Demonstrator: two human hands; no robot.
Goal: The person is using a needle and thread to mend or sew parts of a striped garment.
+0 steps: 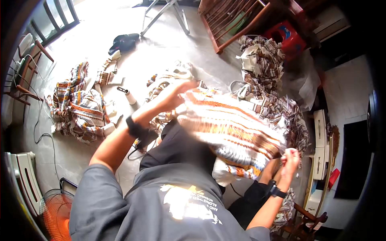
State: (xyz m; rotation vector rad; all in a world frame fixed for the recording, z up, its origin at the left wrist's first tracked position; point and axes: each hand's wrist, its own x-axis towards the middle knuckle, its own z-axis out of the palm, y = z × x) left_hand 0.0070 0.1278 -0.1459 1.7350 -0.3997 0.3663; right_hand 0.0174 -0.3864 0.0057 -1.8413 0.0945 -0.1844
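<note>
A striped knitted garment (229, 123) in white, brown and orange is stretched above my lap. My left hand (188, 89) grips its upper left edge, partly blurred. At the lower right, my right hand (291, 158) has its fingers closed on the opposite edge. A white ribbed section (222, 173) hangs from the lower side of the garment. More patterned knitwear (167, 81) lies just beyond my left forearm, and a large heap of it (265, 69) rises at the right, partly behind the held piece.
Another knitwear pile (87, 111) lies on the floor at left, beside a white cylindrical object (130, 98). Dark slippers (123, 43) are farther off. An orange fan (57, 211) stands lower left, with cables (49, 135) nearby. A wooden rack (229, 27) and red stool (286, 39) stand at upper right.
</note>
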